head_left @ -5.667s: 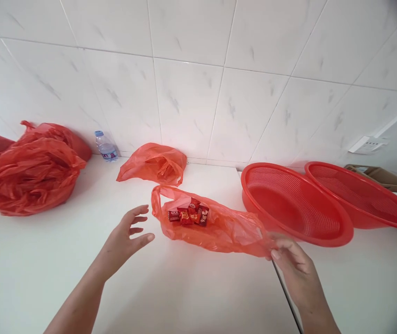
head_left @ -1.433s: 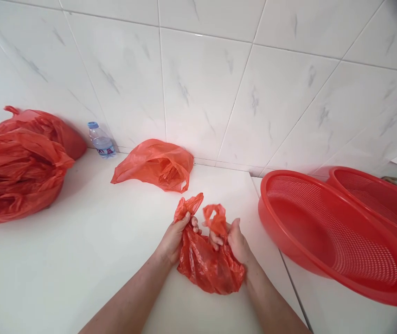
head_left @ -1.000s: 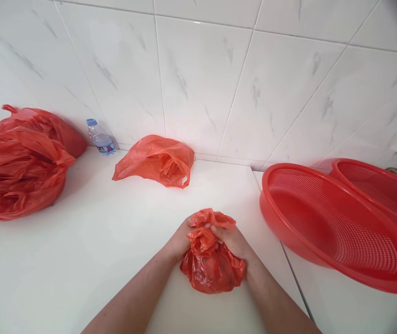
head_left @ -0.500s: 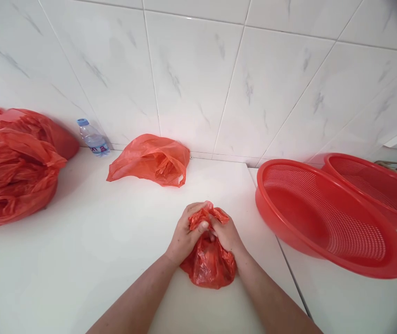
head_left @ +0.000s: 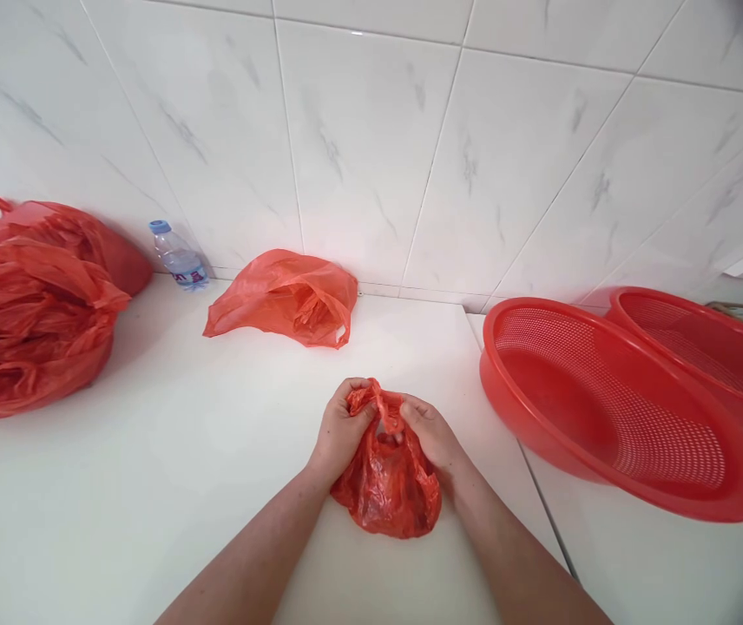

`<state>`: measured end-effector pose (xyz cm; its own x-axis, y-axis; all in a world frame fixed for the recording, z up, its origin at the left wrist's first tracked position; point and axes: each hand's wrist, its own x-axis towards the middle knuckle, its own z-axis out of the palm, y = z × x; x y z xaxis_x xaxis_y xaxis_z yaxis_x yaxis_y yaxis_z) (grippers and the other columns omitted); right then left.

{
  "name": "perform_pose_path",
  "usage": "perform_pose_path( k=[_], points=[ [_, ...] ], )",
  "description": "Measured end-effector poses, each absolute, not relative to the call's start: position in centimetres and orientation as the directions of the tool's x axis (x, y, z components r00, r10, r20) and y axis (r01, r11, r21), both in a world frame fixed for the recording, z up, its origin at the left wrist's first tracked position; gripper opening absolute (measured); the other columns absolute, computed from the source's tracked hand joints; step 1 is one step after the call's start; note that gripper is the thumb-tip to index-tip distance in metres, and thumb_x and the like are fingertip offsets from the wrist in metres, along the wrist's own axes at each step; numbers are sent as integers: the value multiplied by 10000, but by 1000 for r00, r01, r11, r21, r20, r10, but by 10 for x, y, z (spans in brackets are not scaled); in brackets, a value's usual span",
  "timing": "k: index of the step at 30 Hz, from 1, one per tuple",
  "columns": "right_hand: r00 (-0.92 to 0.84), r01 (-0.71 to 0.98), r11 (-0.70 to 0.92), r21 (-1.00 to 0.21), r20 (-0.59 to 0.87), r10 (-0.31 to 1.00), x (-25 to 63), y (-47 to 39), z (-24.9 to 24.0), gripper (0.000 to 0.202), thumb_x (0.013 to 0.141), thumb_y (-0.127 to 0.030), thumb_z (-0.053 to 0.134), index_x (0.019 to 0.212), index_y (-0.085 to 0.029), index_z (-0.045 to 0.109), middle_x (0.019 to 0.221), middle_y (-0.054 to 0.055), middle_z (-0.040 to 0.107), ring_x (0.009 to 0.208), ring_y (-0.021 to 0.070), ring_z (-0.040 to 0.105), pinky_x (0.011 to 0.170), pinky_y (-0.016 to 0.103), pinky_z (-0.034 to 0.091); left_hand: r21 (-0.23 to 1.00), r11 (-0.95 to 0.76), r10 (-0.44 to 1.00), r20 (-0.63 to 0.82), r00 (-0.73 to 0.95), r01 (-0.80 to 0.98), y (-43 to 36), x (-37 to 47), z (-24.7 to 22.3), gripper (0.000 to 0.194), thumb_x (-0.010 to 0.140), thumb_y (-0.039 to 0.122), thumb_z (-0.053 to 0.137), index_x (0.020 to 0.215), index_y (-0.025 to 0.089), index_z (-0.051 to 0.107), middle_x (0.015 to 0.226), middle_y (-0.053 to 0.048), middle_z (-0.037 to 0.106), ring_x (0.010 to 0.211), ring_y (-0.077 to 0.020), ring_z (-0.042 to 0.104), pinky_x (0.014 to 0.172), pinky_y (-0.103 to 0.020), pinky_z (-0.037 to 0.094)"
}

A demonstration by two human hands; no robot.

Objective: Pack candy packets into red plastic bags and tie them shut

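A small red plastic bag (head_left: 392, 495) with something inside rests on the white table in front of me. Its contents show only as darker shapes through the film. My left hand (head_left: 344, 427) pinches one of the bag's handles, thumb on top. On the other side, my right hand (head_left: 431, 434) grips the opposite handle between thumb and fingers. The two handles cross and twist together between my hands, above the bulging part of the bag.
A flat red plastic bag (head_left: 286, 299) lies by the tiled wall (head_left: 371, 156). Left of it stand a water bottle (head_left: 181, 258) and large stuffed red bags (head_left: 33, 321). Two red plastic baskets (head_left: 554, 399) occupy the right side, near a seam in the table (head_left: 182, 486).
My hands have moved slightly apart. The bag's top, bunched between them before, now shows its two handles drawn out and crossed.
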<state>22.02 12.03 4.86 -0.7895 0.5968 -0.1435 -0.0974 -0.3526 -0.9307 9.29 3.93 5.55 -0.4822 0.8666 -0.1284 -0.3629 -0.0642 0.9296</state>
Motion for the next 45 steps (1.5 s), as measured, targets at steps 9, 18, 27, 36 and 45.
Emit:
perform_pose_path(
  k=[9, 18, 27, 36, 45],
  points=[
    [-514, 243, 127, -962, -16, 858, 216, 118, 45, 412, 702, -197, 622, 1099, -306, 610, 728, -27, 631, 640, 165, 565, 637, 319, 444, 963, -122, 852, -23, -523, -241, 37, 91, 48, 189, 735, 235, 645, 838, 218, 488, 855, -1, 601, 735, -140, 568, 699, -271, 452],
    [-533, 77, 52, -996, 3, 846, 224, 130, 49, 265, 742, -207, 532, 953, -257, 684, 978, 4, 684, 867, 190, 614, 768, 312, 471, 980, -118, 853, 182, -489, 160, 41, 93, 40, 37, 777, 192, 594, 770, 213, 624, 959, -25, 609, 863, -156, 570, 734, -266, 440],
    [-438, -187, -222, -957, -121, 891, 234, 151, 44, 238, 707, -370, 668, 889, -217, 659, 789, 17, 676, 713, 173, 614, 720, 328, 492, 874, -241, 628, 472, -618, 423, 39, 79, 31, 91, 787, 139, 567, 745, 213, 600, 976, -23, 579, 896, -145, 569, 777, -290, 465],
    [-42, 302, 162, -939, 157, 987, 250, 171, 33, 265, 797, -304, 478, 951, -175, 651, 1041, 94, 663, 992, 229, 592, 921, 394, 436, 987, -152, 504, 120, -855, 49, 44, 58, 35, 153, 789, 344, 606, 792, 191, 597, 953, -23, 621, 812, -143, 567, 702, -279, 475],
    [-101, 327, 202, -923, 179, 979, 247, 168, 34, 274, 819, -295, 464, 990, -184, 647, 1085, 87, 645, 1042, 224, 574, 951, 382, 421, 994, -109, 563, 69, -824, 9, 43, 60, 40, 201, 822, 396, 533, 836, 197, 558, 877, -18, 602, 802, -154, 566, 732, -310, 480]
  ],
)
